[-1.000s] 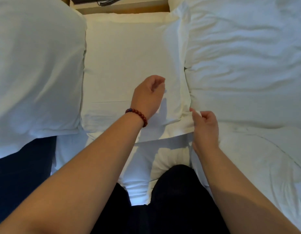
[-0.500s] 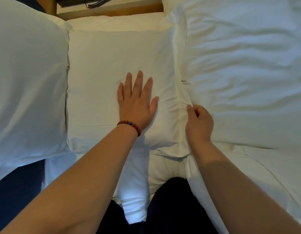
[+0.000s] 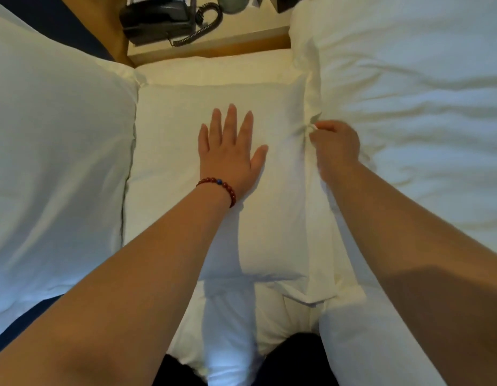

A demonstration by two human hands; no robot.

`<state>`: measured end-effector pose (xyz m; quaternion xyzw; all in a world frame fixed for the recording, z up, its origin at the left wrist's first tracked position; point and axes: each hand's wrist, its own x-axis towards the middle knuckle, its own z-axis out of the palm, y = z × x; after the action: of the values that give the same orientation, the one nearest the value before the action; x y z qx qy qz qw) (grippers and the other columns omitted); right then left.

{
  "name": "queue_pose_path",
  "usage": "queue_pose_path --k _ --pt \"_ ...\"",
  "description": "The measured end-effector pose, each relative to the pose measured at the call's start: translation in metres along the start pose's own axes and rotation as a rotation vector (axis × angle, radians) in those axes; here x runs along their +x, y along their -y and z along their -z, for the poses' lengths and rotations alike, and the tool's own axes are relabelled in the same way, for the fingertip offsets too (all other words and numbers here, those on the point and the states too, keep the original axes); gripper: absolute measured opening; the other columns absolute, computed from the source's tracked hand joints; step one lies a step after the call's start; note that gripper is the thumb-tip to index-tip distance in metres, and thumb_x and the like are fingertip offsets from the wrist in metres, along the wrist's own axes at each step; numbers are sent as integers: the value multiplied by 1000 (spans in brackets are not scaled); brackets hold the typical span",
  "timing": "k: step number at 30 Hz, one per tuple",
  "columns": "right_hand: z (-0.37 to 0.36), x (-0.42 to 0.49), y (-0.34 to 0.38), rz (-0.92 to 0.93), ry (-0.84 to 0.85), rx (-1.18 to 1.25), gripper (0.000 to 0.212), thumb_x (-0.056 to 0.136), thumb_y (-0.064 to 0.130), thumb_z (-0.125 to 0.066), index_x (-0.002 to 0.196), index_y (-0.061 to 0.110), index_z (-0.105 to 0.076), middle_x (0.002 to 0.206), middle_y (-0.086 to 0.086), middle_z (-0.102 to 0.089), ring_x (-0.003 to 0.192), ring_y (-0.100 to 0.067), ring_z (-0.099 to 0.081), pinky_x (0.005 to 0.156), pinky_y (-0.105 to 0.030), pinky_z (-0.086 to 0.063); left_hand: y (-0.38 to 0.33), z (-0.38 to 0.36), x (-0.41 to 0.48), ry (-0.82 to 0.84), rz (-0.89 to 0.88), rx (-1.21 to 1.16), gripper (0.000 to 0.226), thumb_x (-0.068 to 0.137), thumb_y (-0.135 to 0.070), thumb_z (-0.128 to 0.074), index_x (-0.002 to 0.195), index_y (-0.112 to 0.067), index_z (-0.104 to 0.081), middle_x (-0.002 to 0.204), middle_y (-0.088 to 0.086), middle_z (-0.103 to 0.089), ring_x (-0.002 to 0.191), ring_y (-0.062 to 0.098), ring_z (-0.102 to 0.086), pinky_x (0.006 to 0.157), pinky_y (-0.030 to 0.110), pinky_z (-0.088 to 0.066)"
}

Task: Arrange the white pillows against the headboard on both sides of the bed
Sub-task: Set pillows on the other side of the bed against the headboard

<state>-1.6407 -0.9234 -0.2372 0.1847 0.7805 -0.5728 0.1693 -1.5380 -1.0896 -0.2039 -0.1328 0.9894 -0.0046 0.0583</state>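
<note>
Pressed the left hand [image 3: 230, 154] flat on the middle of the white pillow [image 3: 172, 168], fingers [image 3: 232, 121] straight and slightly apart, thumb angled out to the side. Wore a red bead bracelet [image 3: 227, 188] (one blue bead among the red) on that wrist. Pinched the pillow's right border flap [image 3: 311, 90] with the right hand [image 3: 336, 146], its curled thumb and forefinger clamped on a small pucker of the fabric.

Pictured lying flat on the bed [image 3: 230, 316], the far edge toward a pale bedside desk [image 3: 236, 37]. Could not tell from this angle whether it touched a headboard. Flanked by a plumper second pillow [image 3: 55, 168], touching along the left edge, and by rumpled white bedding [image 3: 414, 112] overlapping the pinched flap on the right.

Seen on the desk: a black telephone [image 3: 158, 19] with a coiled cord, beside other items cropped by the top of the frame and too cut off to identify. Glimpsed at the bottom edge: dark trousers [image 3: 294, 363] against the white sheets just below the pillow's near edge.
</note>
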Motion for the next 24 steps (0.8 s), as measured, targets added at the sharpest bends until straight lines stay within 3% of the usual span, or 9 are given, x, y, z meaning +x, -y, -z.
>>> queue_pose_path --k 3,6,8,11,14,16,20,22,24 --pt "-8 22 16 -23 130 269 30 71 28 -79 98 17 -72 92 -1 -72 83 -15 -70 76 -33 -59 -4 -5 -5 0 21 3 67 96 -60 -16 156 -30 -8 164 1 -3 150 26 3 120 47 0" --pt "-12 48 35 -21 157 83 31 76 33 -76 96 10 -70 78 0 -65 82 -20 -66 70 -32 -51 4 12 14 -29 -4 -6 57 94 -58 -28 143 -30 -37 147 2 -44 134 28 -36 105 45 -28" --pt "-12 61 43 35 142 -130 34 88 34 -63 108 7 -67 80 1 -61 83 -19 -59 72 -29 -48 19 25 32 -104 -24 2 50 93 -53 -35 134 -25 -46 130 3 -58 120 30 -48 95 43 -34" --pt "-17 76 43 123 27 -108 28 93 45 -52 92 20 -65 84 -4 -62 83 -27 -61 82 -40 -55 31 19 38 -91 -30 32 61 95 -56 -22 151 -32 -26 155 2 -33 145 29 -21 117 47 -15" --pt "-27 83 40 159 28 21 31 90 48 -59 84 17 -59 72 4 -54 66 -16 -53 63 -29 -46 26 -6 34 -57 -13 16 65 94 -59 -7 155 -36 -7 164 -4 -3 150 24 6 120 46 6" --pt "-30 91 43 173 5 -19 31 90 44 -63 85 13 -63 71 2 -54 65 -16 -52 62 -27 -43 27 -17 38 -79 1 -7 64 95 -58 -6 155 -36 -7 164 -4 -2 150 23 7 120 45 8" --pt "-30 99 50 169 -292 -105 33 98 44 -49 93 16 -66 90 -4 -64 85 -20 -57 88 -35 -50 31 -34 45 -104 1 -44 62 96 -56 -8 154 -36 -14 164 -5 -9 151 23 3 120 44 5" --pt "-45 78 50 457 -368 -135 42 98 45 -46 117 12 -64 117 -6 -63 106 -21 -57 98 -38 -47 30 -41 46 -122 3 -68 61 97 -54 -10 154 -35 -17 163 -5 -12 151 23 1 120 44 4" --pt "-73 48 52 738 -214 -144 47 98 42 -46 134 14 -56 138 -8 -53 128 -23 -49 107 -43 -41 31 -47 47 -140 -2 -92 60 98 -52 -12 154 -34 -19 163 -4 -13 151 22 0 120 43 3"
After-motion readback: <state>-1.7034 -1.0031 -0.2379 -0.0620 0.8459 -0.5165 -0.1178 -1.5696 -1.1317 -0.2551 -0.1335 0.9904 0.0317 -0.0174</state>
